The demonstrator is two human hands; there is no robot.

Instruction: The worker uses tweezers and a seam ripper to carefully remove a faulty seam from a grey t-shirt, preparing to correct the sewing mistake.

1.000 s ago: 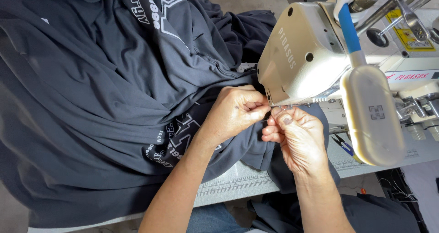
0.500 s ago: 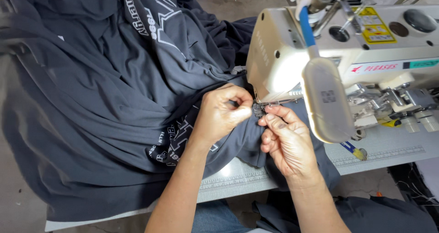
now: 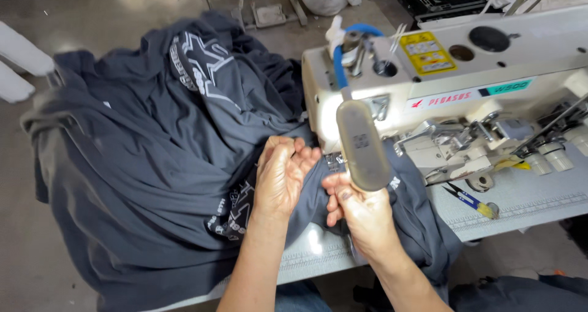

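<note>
A pile of dark navy garments (image 3: 153,140) with white star prints covers the left of the sewing table. My left hand (image 3: 282,174) presses and pinches the dark fabric just left of the needle area of the cream sewing machine (image 3: 453,85). My right hand (image 3: 361,211) grips a fold of the same fabric in front of the machine, partly hidden behind a grey oblong lamp head (image 3: 362,145) on a blue hose. The needle itself is hidden by the lamp and my hands.
Small thread snips (image 3: 470,199) with yellow and blue handles lie on the grey table top (image 3: 527,195) right of my hands. More dark cloth hangs below the table edge (image 3: 520,290). Concrete floor and a white bag show beyond the machine.
My view has shifted so the machine sits further right. My left hand has flattened onto the fabric, and my right hand has dropped lower under the lamp head.
</note>
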